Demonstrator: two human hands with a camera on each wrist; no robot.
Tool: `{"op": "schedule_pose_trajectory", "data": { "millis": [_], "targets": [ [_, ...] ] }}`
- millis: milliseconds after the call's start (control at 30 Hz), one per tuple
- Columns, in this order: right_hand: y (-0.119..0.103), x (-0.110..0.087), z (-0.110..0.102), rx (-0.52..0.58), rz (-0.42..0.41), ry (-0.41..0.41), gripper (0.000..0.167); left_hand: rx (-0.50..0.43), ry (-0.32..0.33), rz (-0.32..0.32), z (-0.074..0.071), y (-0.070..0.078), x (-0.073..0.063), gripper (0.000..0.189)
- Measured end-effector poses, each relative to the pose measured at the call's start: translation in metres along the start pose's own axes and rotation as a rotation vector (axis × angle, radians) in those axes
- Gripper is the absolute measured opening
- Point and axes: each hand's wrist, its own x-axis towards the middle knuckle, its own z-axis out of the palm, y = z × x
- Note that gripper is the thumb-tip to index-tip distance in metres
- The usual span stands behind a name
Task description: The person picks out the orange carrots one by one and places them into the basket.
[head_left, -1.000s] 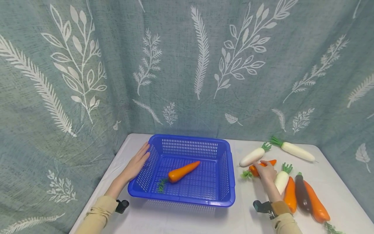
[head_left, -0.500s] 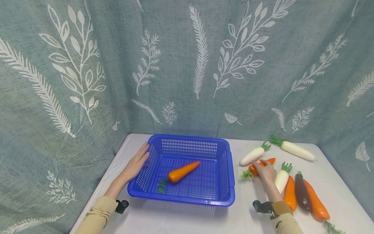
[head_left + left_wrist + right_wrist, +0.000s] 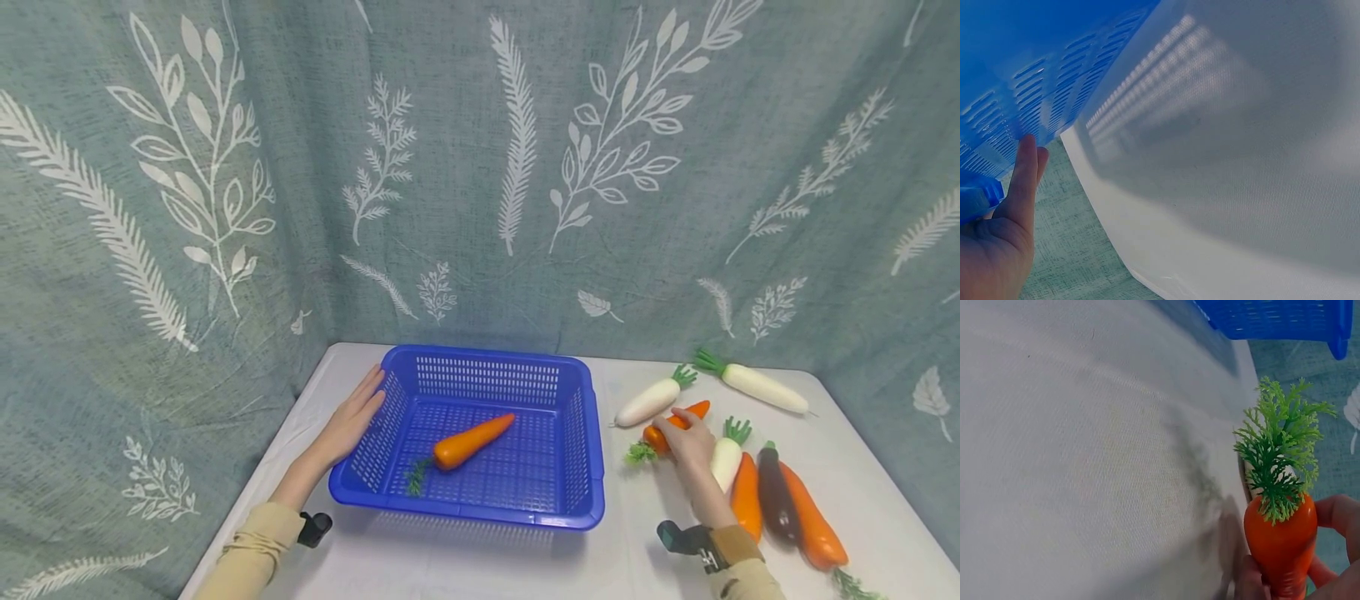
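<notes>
In the head view, my right hand (image 3: pixel 692 442) grips an orange carrot (image 3: pixel 656 435) around its body. The right wrist view shows this carrot (image 3: pixel 1279 534) with its leafy green top toward the basket, between thumb and fingers. A blue basket (image 3: pixel 480 508) with slotted walls stands to the left, holding another carrot (image 3: pixel 468 442) on its floor. Against the basket's left side rests my left hand (image 3: pixel 352 423), fingers straight. From the left wrist, the left hand (image 3: pixel 1013 225) appears along the outside of the slotted wall.
Around the right hand lie a short white radish (image 3: pixel 647 402), a longer white radish (image 3: pixel 765 389) at the back and another white radish (image 3: pixel 724 463). Nearer are a carrot (image 3: pixel 746 498), a dark eggplant (image 3: pixel 777 496) and a carrot (image 3: pixel 813 518). A leaf-patterned curtain (image 3: pixel 465 167) hangs behind the table.
My right hand and the carrot it holds have shifted slightly to the right, and the carrot's tip points a little more upward in view. The left hand stays at the basket.
</notes>
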Motion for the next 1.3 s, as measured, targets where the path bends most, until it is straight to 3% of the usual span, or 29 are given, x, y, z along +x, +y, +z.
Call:
{"op": "schedule_pose_trajectory", "data": {
  "millis": [567, 767, 1300],
  "targets": [
    [-0.004, -0.001, -0.014, 0.128, -0.021, -0.091, 0.059, -0.012, -0.006, -0.022, 0.002, -0.002, 0.001, 0.056],
    [-0.012, -0.004, -0.021, 0.14, -0.053, -0.08, 0.059, -0.014, -0.005, -0.021, 0.001, -0.001, 0.002, 0.056],
    [-0.038, -0.014, -0.028, 0.278, -0.029, -0.128, 0.061, -0.018, -0.005, -0.012, 0.001, -0.002, 0.001, 0.057]
  ]
}}
